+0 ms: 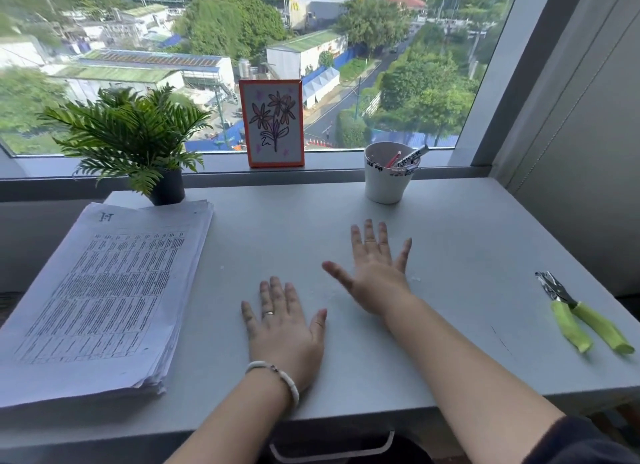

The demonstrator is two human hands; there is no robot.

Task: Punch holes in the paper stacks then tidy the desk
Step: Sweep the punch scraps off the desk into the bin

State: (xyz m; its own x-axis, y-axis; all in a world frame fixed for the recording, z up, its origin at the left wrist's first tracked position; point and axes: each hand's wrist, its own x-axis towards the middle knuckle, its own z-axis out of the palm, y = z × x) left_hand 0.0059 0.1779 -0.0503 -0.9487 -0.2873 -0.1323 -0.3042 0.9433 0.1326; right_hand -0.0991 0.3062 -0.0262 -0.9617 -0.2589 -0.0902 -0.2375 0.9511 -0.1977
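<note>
Head view: both hands lay flat on the pale grey desk [450, 228], fingers spread wide, holding nothing. Left hand [285, 328] near the centre; right hand [375, 273] just beyond it. Thick stack of printed white paper [100, 297] sat at left. Green-handled metal hole punch [581, 316] lay well apart at right.

Left hand [282, 328], right hand [375, 273] flat on desk [450, 242], paper stack [100, 301] left

One paper stack [104, 297], one hole punch [581, 314], one cup [386, 183], one plant [128, 134], one picture [272, 124], two hands.
</note>
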